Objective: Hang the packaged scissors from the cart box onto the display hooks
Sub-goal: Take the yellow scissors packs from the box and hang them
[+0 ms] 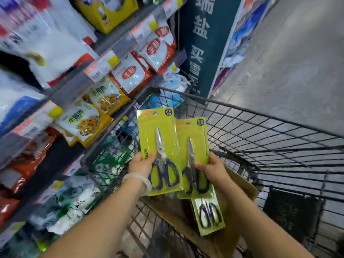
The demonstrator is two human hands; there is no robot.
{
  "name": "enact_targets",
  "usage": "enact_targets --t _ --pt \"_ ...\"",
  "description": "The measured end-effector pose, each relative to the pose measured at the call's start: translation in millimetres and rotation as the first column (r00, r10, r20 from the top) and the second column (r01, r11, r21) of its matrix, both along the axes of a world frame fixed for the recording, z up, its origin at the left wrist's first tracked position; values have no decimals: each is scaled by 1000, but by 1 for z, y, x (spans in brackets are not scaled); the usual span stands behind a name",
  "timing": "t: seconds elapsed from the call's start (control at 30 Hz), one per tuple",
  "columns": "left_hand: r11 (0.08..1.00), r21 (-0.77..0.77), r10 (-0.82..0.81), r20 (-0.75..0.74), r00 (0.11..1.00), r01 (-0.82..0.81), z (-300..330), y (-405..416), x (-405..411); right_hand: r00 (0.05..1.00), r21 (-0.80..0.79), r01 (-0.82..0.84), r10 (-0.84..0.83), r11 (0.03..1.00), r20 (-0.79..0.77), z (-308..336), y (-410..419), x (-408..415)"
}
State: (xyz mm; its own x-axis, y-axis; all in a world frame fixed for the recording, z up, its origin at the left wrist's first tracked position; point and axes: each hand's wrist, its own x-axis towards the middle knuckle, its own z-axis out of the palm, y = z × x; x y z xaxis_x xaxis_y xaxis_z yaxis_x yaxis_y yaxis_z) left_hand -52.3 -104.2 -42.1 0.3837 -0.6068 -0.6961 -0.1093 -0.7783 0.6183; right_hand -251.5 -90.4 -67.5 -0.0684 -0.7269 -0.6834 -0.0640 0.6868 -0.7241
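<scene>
Even, dim store light falls from above as I work; glare streaks the plastic of my scissors packs (158, 146). Shelf goods (37, 43) at far left smear with motion blur, and wide-angle distortion bends the edges.

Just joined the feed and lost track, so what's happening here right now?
A person stands over a wire cart beside store shelves, holding packaged scissors in both hands. The left hand grips one green pack; the right hand grips a small stack of packs. Another pack lies in the cardboard box in the cart. Nothing is on a hook yet, and no display hooks are in view.
</scene>
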Motion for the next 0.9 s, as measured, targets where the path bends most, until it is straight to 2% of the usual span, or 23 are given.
enact_targets --t 0.1,0.2,0.4,0.57,0.73,0.77,0.9 --pt "997 -72 25 -11 1000 -25 32 -10 24 998 -128 -39 43 991 36 44 -31 28" --pt "986 -126 97 -74 993 -106 61 -10 57 995 -211 -93 97 973 7 79 -44 62" --pt "943 -256 182 -136 974 -212 114 36 145 971 -337 -237 233 911 -55 133 -26 150" --pt "915 -297 232 -167 958 -273 86 112 258 921 -420 -379 382 825 -82 158 33 246" --pt "885 -331 316 -88 945 -327 141 228 339 862 -441 -484 499 756 -91 169 117 357" --pt "870 -336 354 -83 932 -360 144 252 358 846 -444 -504 527 741 -83 170 134 381" --pt "734 -344 545 -216 810 -585 150 352 436 748 -476 -614 656 629 -97 181 205 481"
